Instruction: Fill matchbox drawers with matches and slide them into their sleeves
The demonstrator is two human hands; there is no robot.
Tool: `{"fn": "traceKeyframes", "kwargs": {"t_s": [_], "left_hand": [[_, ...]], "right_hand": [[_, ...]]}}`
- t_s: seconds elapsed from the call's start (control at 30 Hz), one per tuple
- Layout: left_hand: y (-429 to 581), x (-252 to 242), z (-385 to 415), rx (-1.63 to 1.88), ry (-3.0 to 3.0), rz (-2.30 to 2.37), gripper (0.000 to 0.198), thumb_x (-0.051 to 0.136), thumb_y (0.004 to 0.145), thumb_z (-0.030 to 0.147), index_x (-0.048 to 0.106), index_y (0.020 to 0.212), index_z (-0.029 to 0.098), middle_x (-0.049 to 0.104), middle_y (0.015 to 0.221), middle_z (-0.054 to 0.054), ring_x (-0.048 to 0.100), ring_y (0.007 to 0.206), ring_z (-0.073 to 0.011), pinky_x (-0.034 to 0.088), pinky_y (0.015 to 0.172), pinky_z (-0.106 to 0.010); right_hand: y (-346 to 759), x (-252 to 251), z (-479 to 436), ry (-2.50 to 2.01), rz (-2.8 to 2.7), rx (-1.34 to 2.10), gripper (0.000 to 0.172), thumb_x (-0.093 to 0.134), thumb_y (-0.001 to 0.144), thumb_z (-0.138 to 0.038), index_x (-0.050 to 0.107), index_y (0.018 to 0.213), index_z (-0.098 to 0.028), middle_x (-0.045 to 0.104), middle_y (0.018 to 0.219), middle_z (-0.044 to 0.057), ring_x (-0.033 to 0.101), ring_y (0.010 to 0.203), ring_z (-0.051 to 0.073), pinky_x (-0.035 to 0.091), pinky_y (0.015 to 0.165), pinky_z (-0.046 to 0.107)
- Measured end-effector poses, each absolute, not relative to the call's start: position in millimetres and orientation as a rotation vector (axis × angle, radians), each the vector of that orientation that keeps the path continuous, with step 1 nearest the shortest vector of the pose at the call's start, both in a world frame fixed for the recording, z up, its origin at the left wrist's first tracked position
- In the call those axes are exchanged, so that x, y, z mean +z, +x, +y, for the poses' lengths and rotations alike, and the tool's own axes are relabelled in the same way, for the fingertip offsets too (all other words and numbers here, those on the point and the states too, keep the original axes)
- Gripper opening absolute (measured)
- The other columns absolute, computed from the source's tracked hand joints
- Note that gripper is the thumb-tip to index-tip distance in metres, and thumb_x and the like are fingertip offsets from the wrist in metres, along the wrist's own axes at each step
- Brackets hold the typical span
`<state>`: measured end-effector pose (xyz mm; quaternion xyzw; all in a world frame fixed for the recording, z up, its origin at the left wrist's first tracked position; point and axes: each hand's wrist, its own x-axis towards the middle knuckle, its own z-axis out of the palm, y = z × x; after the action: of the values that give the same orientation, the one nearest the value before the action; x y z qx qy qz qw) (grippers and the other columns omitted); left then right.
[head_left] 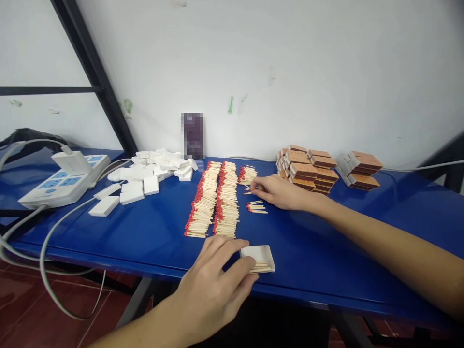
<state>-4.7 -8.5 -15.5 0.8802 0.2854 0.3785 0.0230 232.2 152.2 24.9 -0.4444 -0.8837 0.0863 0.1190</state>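
Note:
My left hand (221,278) grips a small white matchbox tray (258,252) at the table's front edge, and a few matchsticks (263,266) lie inside it. Farther back, my right hand (273,191) has its thumb and index finger pinched at a few loose red-headed matches (247,192). Just in front of those fingers is a small group of matches (257,207), and another little pile (248,174) sits behind them. Two long rows of matches, a left one (203,200) and a right one (227,200), run from back to front beside the right hand's fingertips.
White box trays (159,166) are heaped at the back left of the blue table (152,232). Matchbox sleeves are stacked at the back right (306,169), with a smaller stack (360,169) beyond. A power strip (63,183) with cables stands far left. A blurred dark object (194,135) leans on the wall.

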Motion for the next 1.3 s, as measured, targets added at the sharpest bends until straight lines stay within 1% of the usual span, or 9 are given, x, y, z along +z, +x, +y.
{"fn": "traceKeyframes", "kwargs": {"t_s": [0.1, 0.27, 0.53, 0.63, 0.73, 0.8, 0.93, 1.13, 1.3], "left_hand": [[-4.3, -15.3, -8.6, 1.167, 2.729, 0.887, 0.012, 0.059, 0.094, 0.011, 0.061, 0.105, 0.015, 0.063, 0.113, -0.012, 0.057, 0.099, -0.0261, 0.051, 0.085, -0.044], [-4.7, -14.7, -8.5, 1.186, 2.732, 0.880, 0.012, 0.059, 0.094, 0.011, 0.061, 0.105, 0.015, 0.063, 0.113, -0.012, 0.057, 0.100, -0.0262, 0.051, 0.085, -0.045], [-4.9, -14.1, -7.5, 1.177, 2.737, 0.885, 0.012, 0.059, 0.094, 0.012, 0.061, 0.105, 0.016, 0.063, 0.114, -0.012, 0.058, 0.101, -0.0264, 0.051, 0.086, -0.045], [-4.5, -14.8, -7.7, 1.178, 2.735, 0.886, 0.012, 0.060, 0.093, 0.012, 0.062, 0.105, 0.015, 0.063, 0.113, -0.012, 0.058, 0.102, -0.0268, 0.051, 0.086, -0.045], [-4.4, -14.6, -8.3, 1.177, 2.733, 0.879, 0.014, 0.060, 0.093, 0.011, 0.062, 0.106, 0.015, 0.064, 0.113, -0.013, 0.058, 0.102, -0.0267, 0.051, 0.087, -0.045], [-4.5, -13.8, -8.3, 1.172, 2.731, 0.878, 0.015, 0.060, 0.093, 0.011, 0.062, 0.107, 0.015, 0.064, 0.114, -0.013, 0.058, 0.102, -0.0264, 0.052, 0.087, -0.044], [-5.3, -12.3, -7.7, 1.179, 2.726, 0.882, 0.014, 0.060, 0.094, 0.011, 0.063, 0.106, 0.016, 0.064, 0.114, -0.012, 0.059, 0.101, -0.0251, 0.052, 0.086, -0.043], [-5.7, -12.3, -7.3, 1.183, 2.725, 0.871, 0.014, 0.060, 0.093, 0.011, 0.062, 0.106, 0.016, 0.064, 0.112, -0.012, 0.060, 0.101, -0.0250, 0.053, 0.087, -0.043], [-5.7, -12.9, -7.1, 1.189, 2.721, 0.856, 0.015, 0.061, 0.093, 0.010, 0.062, 0.107, 0.015, 0.064, 0.111, -0.011, 0.059, 0.101, -0.0241, 0.052, 0.088, -0.042]], "right_hand": [[234.1, 25.9, 145.0, -1.311, -2.569, 0.276, 0.015, 0.047, 0.092, -0.024, 0.060, 0.087, -0.019, 0.059, 0.066, 0.000, 0.051, 0.058, 0.014, 0.034, 0.059, 0.025], [238.3, 25.2, 135.5, -1.259, -2.521, 0.306, 0.015, 0.048, 0.089, -0.025, 0.062, 0.092, -0.019, 0.057, 0.063, -0.002, 0.051, 0.056, 0.014, 0.035, 0.057, 0.025], [241.8, 18.9, 130.0, -1.222, -2.488, 0.242, 0.026, 0.047, 0.090, -0.024, 0.071, 0.094, -0.014, 0.063, 0.062, 0.001, 0.055, 0.054, 0.014, 0.038, 0.057, 0.025], [242.4, 17.2, 128.9, -1.210, -2.473, 0.200, 0.029, 0.048, 0.089, -0.023, 0.074, 0.097, -0.013, 0.067, 0.066, 0.004, 0.057, 0.056, 0.015, 0.040, 0.057, 0.026], [243.8, 15.1, 128.4, -1.166, -2.494, 0.162, 0.032, 0.047, 0.089, -0.019, 0.076, 0.102, -0.013, 0.074, 0.078, 0.007, 0.063, 0.065, 0.017, 0.044, 0.063, 0.027], [244.7, 13.9, 128.3, -1.145, -2.528, 0.108, 0.034, 0.047, 0.088, -0.016, 0.077, 0.104, -0.014, 0.075, 0.083, 0.008, 0.065, 0.070, 0.018, 0.045, 0.068, 0.027], [245.0, 12.6, 127.0, -1.153, -2.536, 0.037, 0.035, 0.047, 0.088, -0.015, 0.078, 0.104, -0.015, 0.074, 0.082, 0.008, 0.064, 0.071, 0.019, 0.045, 0.068, 0.028], [244.0, 11.7, 125.5, -1.161, -2.550, 0.037, 0.040, 0.044, 0.090, -0.017, 0.075, 0.116, -0.019, 0.070, 0.083, 0.007, 0.059, 0.065, 0.016, 0.043, 0.066, 0.028], [247.1, 8.9, 126.5, -1.163, -2.555, 0.006, 0.038, 0.044, 0.091, -0.019, 0.076, 0.111, -0.016, 0.069, 0.083, 0.009, 0.060, 0.070, 0.018, 0.044, 0.069, 0.028]]}}
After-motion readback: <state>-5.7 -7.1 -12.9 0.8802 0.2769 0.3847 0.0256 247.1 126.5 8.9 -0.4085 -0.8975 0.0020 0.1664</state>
